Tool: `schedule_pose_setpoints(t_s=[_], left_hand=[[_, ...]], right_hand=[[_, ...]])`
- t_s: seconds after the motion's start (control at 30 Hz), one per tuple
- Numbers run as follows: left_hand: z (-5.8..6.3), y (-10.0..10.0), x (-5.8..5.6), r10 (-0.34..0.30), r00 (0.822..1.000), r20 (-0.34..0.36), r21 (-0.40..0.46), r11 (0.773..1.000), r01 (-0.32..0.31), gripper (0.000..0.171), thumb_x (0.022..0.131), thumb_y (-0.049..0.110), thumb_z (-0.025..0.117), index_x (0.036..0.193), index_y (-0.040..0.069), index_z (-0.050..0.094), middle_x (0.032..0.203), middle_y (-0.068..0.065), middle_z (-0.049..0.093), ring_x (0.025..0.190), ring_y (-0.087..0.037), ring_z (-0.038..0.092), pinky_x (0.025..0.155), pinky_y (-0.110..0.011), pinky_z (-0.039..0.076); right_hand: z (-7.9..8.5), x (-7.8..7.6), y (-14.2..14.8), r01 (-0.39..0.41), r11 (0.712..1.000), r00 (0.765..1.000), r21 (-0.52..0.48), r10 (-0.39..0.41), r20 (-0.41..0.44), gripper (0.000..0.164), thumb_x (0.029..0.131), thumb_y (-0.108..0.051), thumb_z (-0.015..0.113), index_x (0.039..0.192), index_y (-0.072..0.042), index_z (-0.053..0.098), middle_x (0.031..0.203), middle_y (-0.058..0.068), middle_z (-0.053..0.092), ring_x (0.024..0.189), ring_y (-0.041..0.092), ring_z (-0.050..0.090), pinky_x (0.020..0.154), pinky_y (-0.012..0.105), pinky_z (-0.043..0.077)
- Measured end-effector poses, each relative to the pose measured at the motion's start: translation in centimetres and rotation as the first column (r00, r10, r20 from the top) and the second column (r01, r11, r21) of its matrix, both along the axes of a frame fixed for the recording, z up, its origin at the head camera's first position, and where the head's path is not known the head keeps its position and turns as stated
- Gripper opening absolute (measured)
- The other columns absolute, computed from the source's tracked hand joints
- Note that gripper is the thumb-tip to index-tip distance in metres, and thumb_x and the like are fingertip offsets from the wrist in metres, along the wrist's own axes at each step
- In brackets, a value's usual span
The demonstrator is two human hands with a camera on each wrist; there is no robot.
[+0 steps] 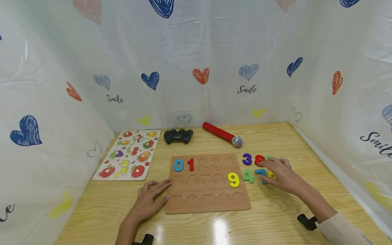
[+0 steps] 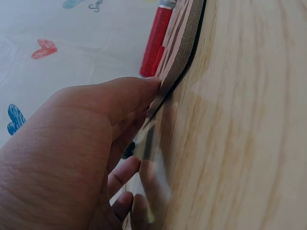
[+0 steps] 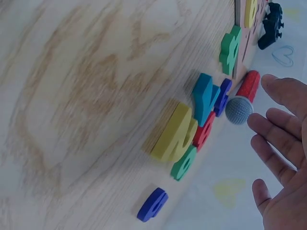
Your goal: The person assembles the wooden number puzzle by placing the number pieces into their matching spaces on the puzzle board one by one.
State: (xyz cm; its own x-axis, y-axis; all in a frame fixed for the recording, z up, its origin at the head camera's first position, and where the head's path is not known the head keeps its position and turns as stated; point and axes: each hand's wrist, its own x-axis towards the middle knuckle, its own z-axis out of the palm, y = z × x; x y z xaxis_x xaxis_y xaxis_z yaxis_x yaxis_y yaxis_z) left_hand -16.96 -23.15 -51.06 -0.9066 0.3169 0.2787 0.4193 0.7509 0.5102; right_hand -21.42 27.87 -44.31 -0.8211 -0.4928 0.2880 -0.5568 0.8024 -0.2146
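Note:
A wooden number board point(image 1: 196, 190) lies flat on the table, with a blue 0 point(image 1: 178, 165) and a red 1 point(image 1: 190, 164) in its top row. A yellow 9 point(image 1: 233, 179) rests at the right end of its middle row. My left hand point(image 1: 149, 199) touches the board's left edge with thumb and fingertips, the fingers fairly straight. My right hand point(image 1: 283, 175) hovers over loose numbers right of the board, its fingers spread and holding nothing. Below it are a blue 7 point(image 3: 204, 98), a yellow number point(image 3: 175, 134), a red 8 point(image 1: 259, 160) and a green number point(image 3: 183, 164).
Beside the board lie a purple 3 point(image 1: 247, 159) and a green 4 point(image 1: 248, 176). A dark blue number point(image 3: 152, 204) sits farther right. Behind are a black game controller point(image 1: 178, 135) and a red microphone point(image 1: 222, 133). A fruit picture board point(image 1: 127, 154) lies at the left.

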Motion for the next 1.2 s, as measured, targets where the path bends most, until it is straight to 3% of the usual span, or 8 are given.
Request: schedule_pose_setpoints(t_s=[0.2, 0.43, 0.6, 0.93, 1.2], left_hand=[[0.2, 0.1, 0.1, -0.001, 1.000, -0.009, -0.003, 1.000, 0.001, 0.048, 0.094, 0.038, 0.069, 0.141, 0.028, 0.061, 0.147, 0.010, 0.052, 0.123, -0.025, 0.041, 0.089, -0.053, 0.026], [0.4, 0.2, 0.1, 0.003, 1.000, -0.028, -0.010, 1.000, -0.004, 0.047, 0.094, 0.036, 0.069, 0.140, 0.026, 0.062, 0.146, 0.009, 0.054, 0.121, -0.027, 0.043, 0.087, -0.052, 0.028], [0.2, 0.2, 0.1, 0.004, 1.000, -0.025, -0.008, 1.000, -0.004, 0.047, 0.094, 0.036, 0.070, 0.140, 0.027, 0.062, 0.146, 0.009, 0.053, 0.121, -0.026, 0.042, 0.087, -0.052, 0.027], [0.0, 0.1, 0.0, 0.001, 1.000, -0.002, -0.004, 1.000, -0.001, 0.049, 0.094, 0.038, 0.070, 0.141, 0.028, 0.061, 0.147, 0.010, 0.052, 0.123, -0.025, 0.040, 0.089, -0.052, 0.025], [0.1, 0.2, 0.0, 0.000, 1.000, -0.015, 0.001, 1.000, 0.000, 0.048, 0.093, 0.036, 0.071, 0.140, 0.027, 0.062, 0.147, 0.010, 0.053, 0.122, -0.024, 0.041, 0.089, -0.052, 0.025]], right_hand=[[-0.1, 0.3, 1.0, 0.032, 0.999, 0.999, -0.006, -0.032, 0.017, 0.049, 0.081, -0.017, 0.085, 0.125, -0.006, 0.067, 0.120, 0.009, 0.068, 0.116, 0.039, 0.052, 0.090, 0.060, 0.026], [-0.5, 0.2, 1.9, 0.061, 0.998, 0.998, 0.001, -0.061, 0.029, 0.045, 0.082, -0.019, 0.083, 0.122, -0.005, 0.069, 0.112, 0.005, 0.070, 0.109, 0.033, 0.054, 0.086, 0.059, 0.027], [-0.9, 0.2, 2.5, 0.064, 0.998, 0.997, -0.006, -0.064, 0.044, 0.041, 0.082, -0.019, 0.083, 0.118, -0.006, 0.069, 0.112, 0.006, 0.071, 0.109, 0.035, 0.054, 0.087, 0.062, 0.026], [-1.6, 0.2, 3.8, 0.085, 0.996, 0.989, 0.013, -0.086, 0.117, 0.058, 0.077, -0.023, 0.088, 0.126, -0.003, 0.065, 0.124, 0.014, 0.066, 0.120, 0.042, 0.049, 0.090, 0.062, 0.026], [-2.2, 0.0, 4.4, 0.101, 0.994, 0.984, 0.040, -0.105, 0.140, 0.060, 0.075, -0.025, 0.088, 0.126, -0.002, 0.066, 0.123, 0.014, 0.066, 0.119, 0.042, 0.049, 0.088, 0.060, 0.028]])
